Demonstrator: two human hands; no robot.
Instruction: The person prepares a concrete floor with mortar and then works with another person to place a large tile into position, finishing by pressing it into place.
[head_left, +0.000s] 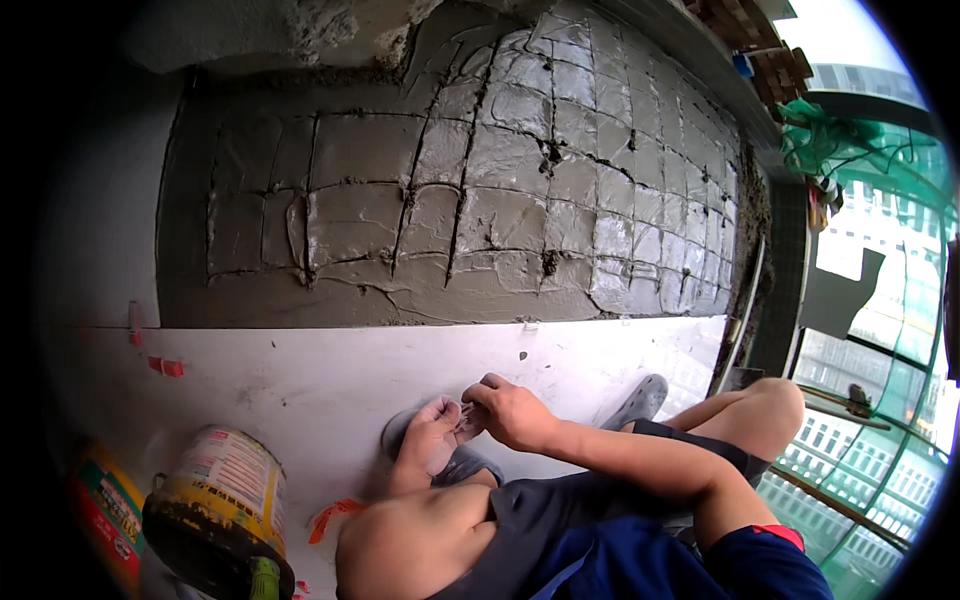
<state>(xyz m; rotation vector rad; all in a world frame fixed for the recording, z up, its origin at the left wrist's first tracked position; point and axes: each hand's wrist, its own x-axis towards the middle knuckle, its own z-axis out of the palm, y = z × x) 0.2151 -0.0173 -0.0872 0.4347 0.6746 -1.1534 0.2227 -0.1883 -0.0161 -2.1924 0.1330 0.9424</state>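
Mortar (360, 220) ahead of the hands lies spread and scored but untiled, with white tiles (330, 390) already down beneath them, while left hand (432, 436) and right hand (508, 412) meet at the fingers, anything pinched there impossible to tell.

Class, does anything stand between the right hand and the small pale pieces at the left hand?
Nothing visible does: the right hand is right at the small pale pieces, close against the left hand. Whether it touches them is too small to tell.
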